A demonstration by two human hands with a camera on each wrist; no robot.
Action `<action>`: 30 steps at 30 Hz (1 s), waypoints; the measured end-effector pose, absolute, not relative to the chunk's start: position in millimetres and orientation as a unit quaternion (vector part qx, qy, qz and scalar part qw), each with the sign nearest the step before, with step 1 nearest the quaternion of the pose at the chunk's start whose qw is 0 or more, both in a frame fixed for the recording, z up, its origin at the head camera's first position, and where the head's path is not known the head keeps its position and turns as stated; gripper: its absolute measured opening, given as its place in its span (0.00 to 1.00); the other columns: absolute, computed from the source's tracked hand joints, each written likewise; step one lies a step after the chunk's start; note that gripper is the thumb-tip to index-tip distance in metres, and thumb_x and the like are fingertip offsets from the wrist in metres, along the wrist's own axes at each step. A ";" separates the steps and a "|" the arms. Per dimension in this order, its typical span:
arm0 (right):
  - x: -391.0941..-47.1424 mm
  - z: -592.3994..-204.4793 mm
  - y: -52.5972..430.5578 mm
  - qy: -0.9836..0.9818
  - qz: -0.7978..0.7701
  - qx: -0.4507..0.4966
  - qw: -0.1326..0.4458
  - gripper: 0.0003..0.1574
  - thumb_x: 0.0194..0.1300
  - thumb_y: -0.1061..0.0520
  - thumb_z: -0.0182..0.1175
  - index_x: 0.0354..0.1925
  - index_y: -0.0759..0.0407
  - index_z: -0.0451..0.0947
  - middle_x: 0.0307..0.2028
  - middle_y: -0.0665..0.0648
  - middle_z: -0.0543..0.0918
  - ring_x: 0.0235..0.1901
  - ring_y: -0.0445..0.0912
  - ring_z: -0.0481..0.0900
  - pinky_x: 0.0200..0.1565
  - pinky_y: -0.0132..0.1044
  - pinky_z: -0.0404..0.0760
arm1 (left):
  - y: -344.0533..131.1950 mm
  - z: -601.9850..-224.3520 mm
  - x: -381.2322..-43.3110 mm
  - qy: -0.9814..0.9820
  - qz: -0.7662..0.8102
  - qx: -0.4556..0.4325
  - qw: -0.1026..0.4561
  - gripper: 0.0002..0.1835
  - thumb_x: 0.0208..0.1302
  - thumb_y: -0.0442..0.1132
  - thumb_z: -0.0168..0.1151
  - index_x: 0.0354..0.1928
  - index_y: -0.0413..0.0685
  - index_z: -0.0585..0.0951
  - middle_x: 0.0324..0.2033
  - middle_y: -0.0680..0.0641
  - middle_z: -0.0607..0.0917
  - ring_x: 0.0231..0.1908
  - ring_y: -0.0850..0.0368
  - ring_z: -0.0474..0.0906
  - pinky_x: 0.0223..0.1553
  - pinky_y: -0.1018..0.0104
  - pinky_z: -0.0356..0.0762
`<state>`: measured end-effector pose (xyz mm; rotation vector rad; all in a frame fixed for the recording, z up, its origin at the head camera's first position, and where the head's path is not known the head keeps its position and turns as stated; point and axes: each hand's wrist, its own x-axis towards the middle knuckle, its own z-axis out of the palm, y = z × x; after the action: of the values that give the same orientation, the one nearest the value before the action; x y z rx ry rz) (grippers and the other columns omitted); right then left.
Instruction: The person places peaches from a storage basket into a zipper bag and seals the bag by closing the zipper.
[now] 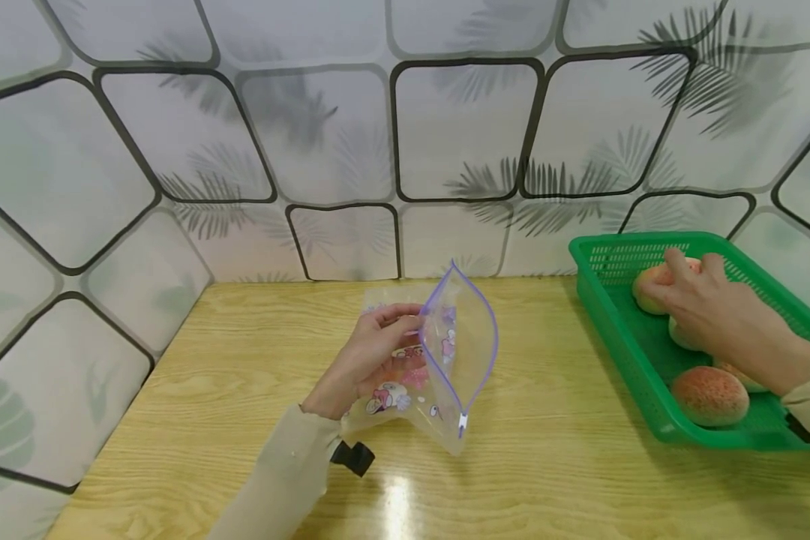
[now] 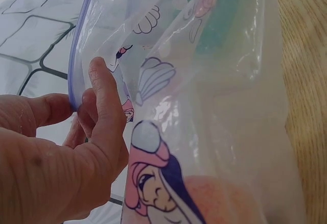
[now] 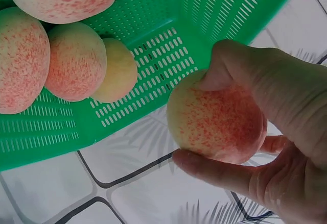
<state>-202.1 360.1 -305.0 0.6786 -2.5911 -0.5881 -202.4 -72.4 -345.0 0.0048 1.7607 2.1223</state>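
In the head view, my left hand [image 1: 367, 352] pinches the purple-edged rim of a clear zip bag [image 1: 439, 420] printed with cartoon figures. The bag's mouth gapes toward the right, and its white slider [image 1: 463, 421] sits at the near end. Through the plastic, the left wrist view shows an orange-pink rounded thing [image 2: 222, 198] low down. Over at the right, my right hand [image 1: 722, 304] grips a peach [image 3: 219, 124] between thumb and fingers, at the far part of a green basket [image 1: 624, 375]. Other peaches [image 3: 76, 63] lie in that basket.
A reddish peach [image 1: 710, 396] lies near the basket's front wall. Wood-grain table [image 1: 540, 465] runs beneath the bag and basket. Behind stands a wall [image 1: 466, 135] with a cobble-and-leaf pattern. A black wrist mount [image 1: 354, 457] juts from the left sleeve.
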 end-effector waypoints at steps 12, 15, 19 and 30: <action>-197.2 -297.5 355.5 -0.935 -0.180 0.234 0.195 0.21 0.63 0.82 0.56 0.40 0.59 0.64 0.44 0.71 0.61 0.32 0.65 0.61 0.10 0.37 0.58 | -72.2 -344.0 -201.3 0.628 0.753 -0.005 0.195 0.18 0.76 0.39 0.58 0.63 0.45 0.78 0.39 0.51 0.84 0.34 0.59 0.84 0.31 0.70 0.89; -198.4 -296.7 356.4 -0.925 -0.192 0.249 0.216 0.23 0.60 0.79 0.63 0.41 0.59 0.65 0.46 0.72 0.62 0.32 0.66 0.63 0.10 0.37 0.59 | -72.3 -343.3 -201.1 0.625 0.756 -0.002 0.196 0.18 0.76 0.39 0.58 0.63 0.44 0.78 0.40 0.50 0.84 0.35 0.59 0.85 0.31 0.70 0.89; -198.8 -293.7 355.0 -0.914 -0.211 0.261 0.228 0.27 0.55 0.75 0.71 0.45 0.59 0.68 0.49 0.74 0.64 0.33 0.69 0.65 0.11 0.40 0.62 | -71.3 -343.5 -201.9 0.624 0.756 -0.004 0.197 0.16 0.75 0.39 0.59 0.62 0.45 0.79 0.41 0.48 0.84 0.35 0.59 0.84 0.29 0.71 0.88; -195.1 -284.5 337.2 -0.900 -0.218 0.292 0.240 0.29 0.52 0.72 0.72 0.52 0.56 0.77 0.52 0.75 0.66 0.33 0.70 0.69 0.14 0.47 0.68 | -63.4 -343.5 -200.3 0.616 0.763 0.006 0.197 0.18 0.75 0.37 0.58 0.64 0.44 0.77 0.41 0.51 0.83 0.38 0.60 0.84 0.36 0.67 0.91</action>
<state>-195.1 337.2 -284.5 0.7980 -2.4629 -0.5966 -200.3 -63.4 -343.5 0.0162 1.7237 2.1354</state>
